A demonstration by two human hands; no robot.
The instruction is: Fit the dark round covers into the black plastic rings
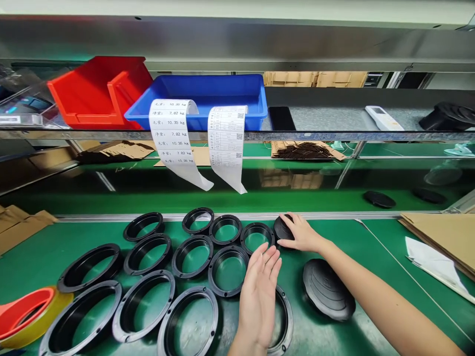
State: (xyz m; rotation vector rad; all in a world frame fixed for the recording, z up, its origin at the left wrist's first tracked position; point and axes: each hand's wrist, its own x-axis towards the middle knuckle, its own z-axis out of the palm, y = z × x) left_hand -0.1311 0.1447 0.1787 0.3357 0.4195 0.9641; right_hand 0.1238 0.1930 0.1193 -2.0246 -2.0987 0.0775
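Observation:
My right hand [304, 233] reaches to the back of the green bench, its thumb and fingers around the near side of a black ridged disc [282, 228]. Flat and upright, my left hand [260, 291] has its fingers stretched out and holds nothing. It covers part of a black ring [286, 321] behind it. Another black ring [228, 271] lies just to its left, and one more ring [257, 226] sits beside the disc. Under my right forearm is a larger black ridged disc [328, 289], lying on the bench.
Several more black rings [193, 256] spread leftward, with a tape roll [59, 316] at the left edge. Cardboard [438, 237] and white paper [434, 257] lie right. A shelf above holds a red bin [89, 94], a blue tray [222, 84] with hanging labels [174, 131], and a phone [281, 118].

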